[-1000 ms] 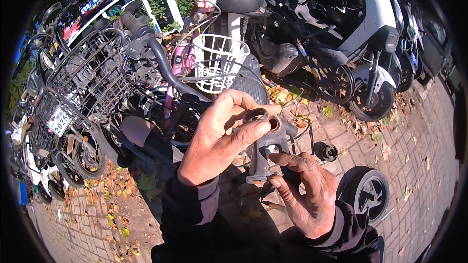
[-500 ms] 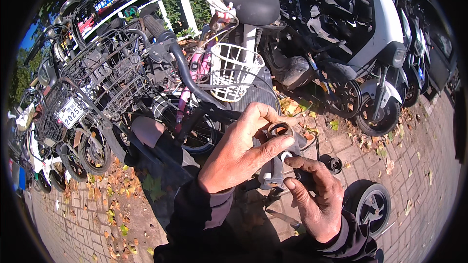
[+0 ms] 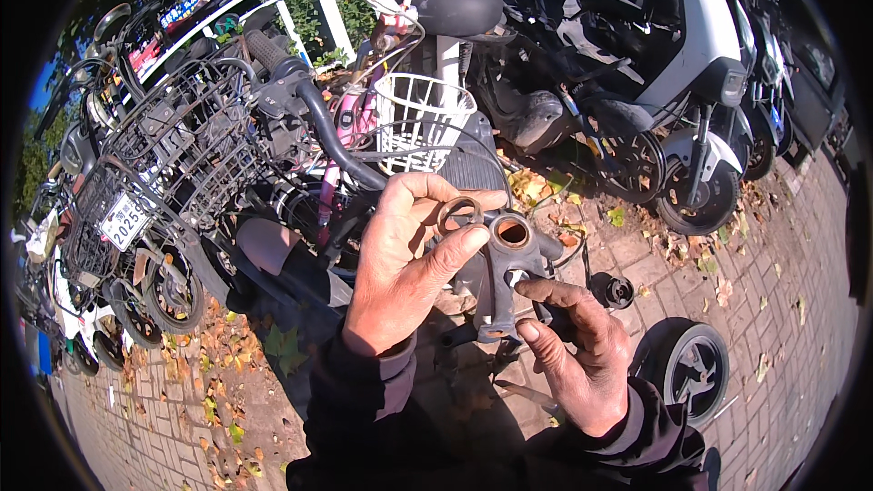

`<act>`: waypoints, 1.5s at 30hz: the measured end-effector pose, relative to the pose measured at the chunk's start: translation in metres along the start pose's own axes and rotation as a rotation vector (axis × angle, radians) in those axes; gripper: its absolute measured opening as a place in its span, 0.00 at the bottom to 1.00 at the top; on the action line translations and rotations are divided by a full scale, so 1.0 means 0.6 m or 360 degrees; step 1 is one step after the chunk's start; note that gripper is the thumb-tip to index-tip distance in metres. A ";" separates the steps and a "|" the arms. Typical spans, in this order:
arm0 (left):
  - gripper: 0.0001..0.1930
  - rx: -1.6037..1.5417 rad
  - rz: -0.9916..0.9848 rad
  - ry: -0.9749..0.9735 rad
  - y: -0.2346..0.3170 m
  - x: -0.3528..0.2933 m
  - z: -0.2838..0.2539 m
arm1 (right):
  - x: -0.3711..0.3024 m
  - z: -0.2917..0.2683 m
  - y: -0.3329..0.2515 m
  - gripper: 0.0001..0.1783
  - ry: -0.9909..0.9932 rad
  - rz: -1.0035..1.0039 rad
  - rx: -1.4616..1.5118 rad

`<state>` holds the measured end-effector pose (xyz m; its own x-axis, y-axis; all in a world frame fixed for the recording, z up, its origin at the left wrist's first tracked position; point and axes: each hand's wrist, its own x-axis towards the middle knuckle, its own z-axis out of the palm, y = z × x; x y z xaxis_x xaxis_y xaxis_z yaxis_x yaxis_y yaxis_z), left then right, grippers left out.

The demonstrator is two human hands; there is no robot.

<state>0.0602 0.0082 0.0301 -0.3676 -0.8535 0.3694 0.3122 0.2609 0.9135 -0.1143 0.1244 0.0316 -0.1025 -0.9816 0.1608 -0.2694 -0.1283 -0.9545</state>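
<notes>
My left hand (image 3: 389, 277) pinches a thin metal ring (image 3: 441, 217) between thumb and fingers. The ring is just left of the open round end of a grey metal frame tube (image 3: 499, 289). Inside, the tube's mouth looks rusty brown, and a small white spot shows on its side. To the right of the tube is my right hand (image 3: 587, 364), its thumb and index finger apart. The index fingertip is close to the white spot; whether it touches the tube I cannot tell. The other right fingers are partly hidden.
A small wheel (image 3: 696, 373) lies on the brick paving at the right, with a round black part (image 3: 619, 291) nearby. Ahead stand a white basket (image 3: 423, 123), a black saddle (image 3: 450, 0) and a white scooter (image 3: 691, 36). Bikes with black wire baskets (image 3: 191, 141) crowd the left.
My left hand has moved left with the ring, away from the tube's mouth, which now shows uncovered. The right hand has stayed beside the tube, shifting slightly left in view.
</notes>
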 end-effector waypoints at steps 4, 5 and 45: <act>0.18 0.0206 0.0027 -0.0108 0.003 -0.002 0.005 | 0.005 -0.001 0.000 0.17 -0.0007 -0.0089 0.0109; 0.16 0.0281 0.0092 -0.0066 0.001 -0.004 0.010 | 0.005 0.000 0.002 0.17 -0.0001 -0.0112 0.0150; 0.22 0.1425 0.1179 -0.0109 -0.031 -0.045 0.009 | 0.000 0.000 0.022 0.12 -0.0141 -0.0062 0.0997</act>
<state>0.0598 0.0287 0.0044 -0.4091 -0.3397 0.8469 -0.2499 0.9343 0.2541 -0.1181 0.1228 0.0192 -0.0168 -0.9791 0.2027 0.3430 -0.1961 -0.9186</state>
